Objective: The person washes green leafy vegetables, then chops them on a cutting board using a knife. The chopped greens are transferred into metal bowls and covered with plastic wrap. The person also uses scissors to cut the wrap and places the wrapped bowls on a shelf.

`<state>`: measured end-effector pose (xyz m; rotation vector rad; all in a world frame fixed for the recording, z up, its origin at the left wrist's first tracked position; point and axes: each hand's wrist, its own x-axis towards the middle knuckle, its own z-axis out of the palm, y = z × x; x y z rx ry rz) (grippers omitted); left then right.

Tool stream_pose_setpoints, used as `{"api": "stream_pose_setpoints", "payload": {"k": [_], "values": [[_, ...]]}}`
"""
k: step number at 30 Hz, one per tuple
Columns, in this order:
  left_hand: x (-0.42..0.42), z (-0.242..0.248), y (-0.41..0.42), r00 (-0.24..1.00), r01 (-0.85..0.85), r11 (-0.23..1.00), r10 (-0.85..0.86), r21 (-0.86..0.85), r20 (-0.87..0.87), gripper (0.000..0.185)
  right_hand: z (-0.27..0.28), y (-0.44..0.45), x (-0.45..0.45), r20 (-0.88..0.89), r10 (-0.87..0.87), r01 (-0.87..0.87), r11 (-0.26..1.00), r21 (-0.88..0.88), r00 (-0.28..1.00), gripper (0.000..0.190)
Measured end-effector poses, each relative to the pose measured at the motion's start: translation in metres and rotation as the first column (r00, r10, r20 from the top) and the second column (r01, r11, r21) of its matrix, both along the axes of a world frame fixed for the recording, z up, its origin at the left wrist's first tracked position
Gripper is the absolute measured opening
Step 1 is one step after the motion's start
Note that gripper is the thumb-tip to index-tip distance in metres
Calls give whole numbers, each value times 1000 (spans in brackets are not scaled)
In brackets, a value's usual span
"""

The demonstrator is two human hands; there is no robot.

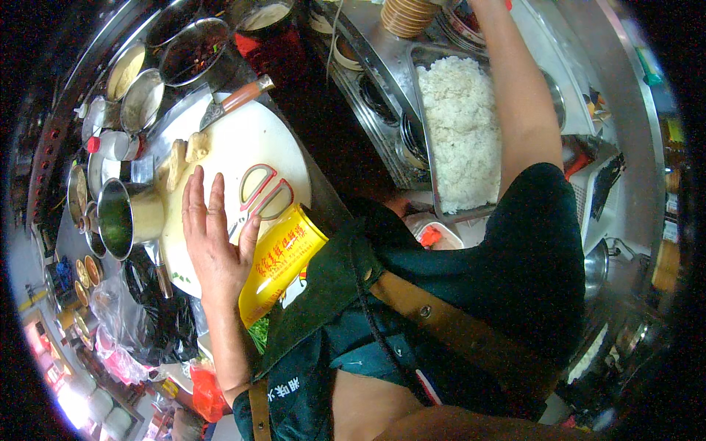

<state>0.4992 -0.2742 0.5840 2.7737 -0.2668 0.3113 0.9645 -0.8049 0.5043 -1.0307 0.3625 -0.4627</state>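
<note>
My left hand (218,242) is held over a round white cutting board (276,132), fingers extended and thumb spread, with nothing in it. Red-and-grey handled scissors (266,193) lie on the board beside my thumb, their blades partly hidden. Close to the thumb and against my apron is a yellow package (284,256) bearing red writing. Beyond my fingertips, two pale pieces of food (185,154) rest at the board's edge. A cleaver (234,103) with a wooden handle lies across the far rim. My right arm reaches past the top edge; its hand is out of view.
A metal tray of white rice (460,138) sits under my right forearm. Stacked brown bowls (408,16) stand beyond it. Left of the board are a steel pot (132,218), a red-capped bottle (113,145) and several seasoning containers. A black plastic bag (160,325) lies nearer me.
</note>
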Motion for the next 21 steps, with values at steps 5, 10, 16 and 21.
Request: {"api": "stream_pose_setpoints", "payload": {"k": [5, 10, 16, 21], "values": [[-3, 1, 2, 1000, -9, 1000, 9, 5, -25, 67, 10, 14, -18, 14, -63, 62, 996, 59, 998, 18], [-3, 3, 3, 1000, 0, 1000, 0, -5, -20, 66, 15, 24, -31, -83, 107, -114, 990, -85, 991, 30], [-5, 6, 2, 1000, -5, 1000, 5, -24, -23, 66, 36, 58, -67, -89, 219, -232, 954, -190, 972, 43], [-14, 1, 11, 996, -58, 998, 57, -15, -65, 64, 81, 76, -137, -192, -2, -108, 819, -563, 981, 30]]}}
